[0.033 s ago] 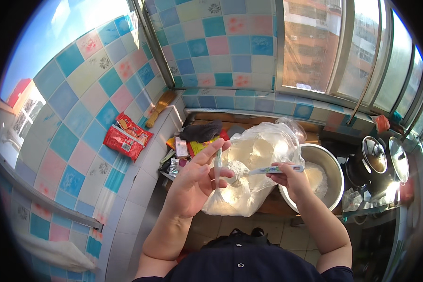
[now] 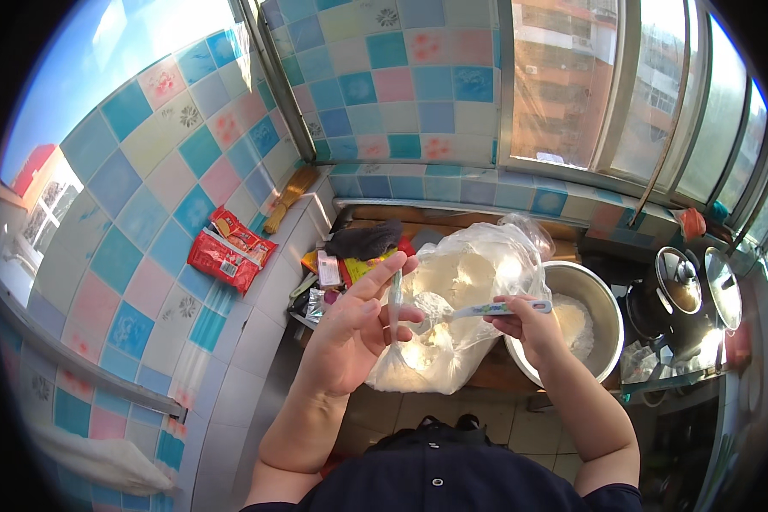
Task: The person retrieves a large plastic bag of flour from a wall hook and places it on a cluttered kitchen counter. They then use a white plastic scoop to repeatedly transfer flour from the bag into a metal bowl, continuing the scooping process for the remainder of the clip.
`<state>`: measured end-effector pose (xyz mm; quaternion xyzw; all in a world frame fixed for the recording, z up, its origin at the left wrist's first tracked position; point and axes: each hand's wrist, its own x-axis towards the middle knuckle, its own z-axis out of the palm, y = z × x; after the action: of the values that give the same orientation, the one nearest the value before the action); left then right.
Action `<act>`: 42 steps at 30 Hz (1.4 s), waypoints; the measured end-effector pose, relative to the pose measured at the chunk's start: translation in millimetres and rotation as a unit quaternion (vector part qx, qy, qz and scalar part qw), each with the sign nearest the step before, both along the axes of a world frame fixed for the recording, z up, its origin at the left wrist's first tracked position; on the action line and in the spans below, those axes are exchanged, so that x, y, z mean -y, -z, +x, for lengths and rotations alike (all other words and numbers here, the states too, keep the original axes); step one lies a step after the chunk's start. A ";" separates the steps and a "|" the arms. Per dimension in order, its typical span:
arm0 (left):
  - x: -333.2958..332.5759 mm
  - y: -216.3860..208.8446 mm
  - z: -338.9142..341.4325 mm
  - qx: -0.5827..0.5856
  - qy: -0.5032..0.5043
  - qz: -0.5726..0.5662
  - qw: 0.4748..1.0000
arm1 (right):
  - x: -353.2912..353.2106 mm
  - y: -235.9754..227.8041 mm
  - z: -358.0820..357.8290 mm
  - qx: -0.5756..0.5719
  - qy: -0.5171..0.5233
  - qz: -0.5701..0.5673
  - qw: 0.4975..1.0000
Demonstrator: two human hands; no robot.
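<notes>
A clear plastic bag [image 2: 474, 273] of white flour lies open in front of me on the worktop. My left hand [image 2: 341, 337] is at its left side, and the bag's edge is drawn up between the fingers. My right hand [image 2: 527, 328] grips a spoon [image 2: 508, 308] by its white, flower-patterned handle. The spoon's head points left, over the flour, and flour is heaped on it close to my left fingertips. To the right of the bag stands a metal pot [image 2: 610, 316] with white flour inside, just beyond my right hand.
A dark pot with a glass lid [image 2: 679, 280] stands on the stove at the right, another glass lid [image 2: 724, 288] beside it. Small packets and a dark cloth [image 2: 365, 240] lie behind my left hand. On the left tiled ledge are a red packet [image 2: 230, 249] and a straw brush [image 2: 292, 198].
</notes>
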<state>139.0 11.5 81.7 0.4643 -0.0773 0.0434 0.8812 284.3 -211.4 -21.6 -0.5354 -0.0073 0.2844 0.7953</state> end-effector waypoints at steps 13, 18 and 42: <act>3.0 -0.6 0.9 0.004 -0.007 -0.004 1.000 | 17.5 -45.5 4.7 0.006 0.037 0.009 0.999; 3.4 0.5 2.7 0.003 -0.013 0.003 1.000 | 48.8 -66.8 6.2 0.015 0.065 0.032 0.997; 8.3 5.6 17.8 0.015 -0.037 0.034 0.999 | 173.6 36.3 -16.0 0.625 -0.005 -0.490 0.608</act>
<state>156.9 3.2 76.1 0.4958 -0.0746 0.0803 0.8615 268.3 -385.1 -57.9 -0.8928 -0.3646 -0.1542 0.2151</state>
